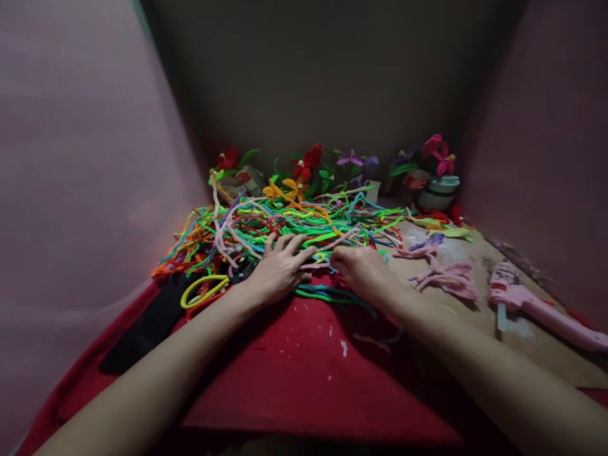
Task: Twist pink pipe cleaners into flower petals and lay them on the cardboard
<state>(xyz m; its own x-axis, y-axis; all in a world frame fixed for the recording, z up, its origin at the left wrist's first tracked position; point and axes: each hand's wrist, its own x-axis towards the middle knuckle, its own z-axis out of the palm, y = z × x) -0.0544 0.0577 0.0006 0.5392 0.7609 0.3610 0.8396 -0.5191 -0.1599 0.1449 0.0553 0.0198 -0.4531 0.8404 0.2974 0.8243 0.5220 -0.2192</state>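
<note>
A large tangled pile of fuzzy pipe cleaners in many colours covers the far middle of the table. My left hand lies palm down on the pile's near edge, fingers spread. Close to its right, my right hand is closed, its thumb and fingers pinched together. A pale pink pipe cleaner runs between the two hands and meets the right fingertips, which are partly hidden. Several blue and green pipe cleaners lie just below the hands on the red cloth.
Pipe-cleaner flowers stand behind the pile, and a lidded jar is at the back right. On a brown board rest pink fuzzy pieces and a pink glue gun. A yellow loop and a black flat object lie left.
</note>
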